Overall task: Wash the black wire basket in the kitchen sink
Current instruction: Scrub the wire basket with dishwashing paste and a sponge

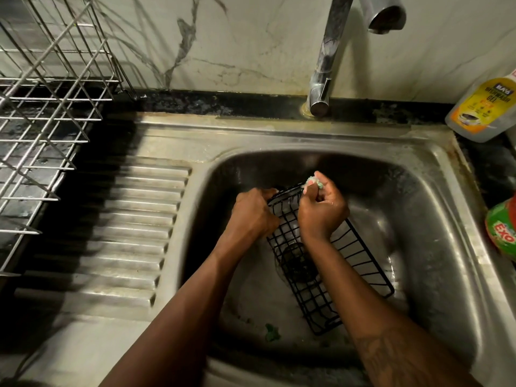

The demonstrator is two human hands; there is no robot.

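So both arms are reaching in from the bottom of the view, bare forearms angling toward each other, and the hands are sitting just beside one another. The left hand [252, 212] is knuckles-up, with its fingers curling over the far left corner of the black wire basket [335, 275] and gripping it. The right hand [322, 210] is right next to it, back of the hand facing up, fingertips pinching a small soapy green scrubber [315, 182] at the basket's far edge. The right forearm [391, 331] is showing a dark tattoo along its top.
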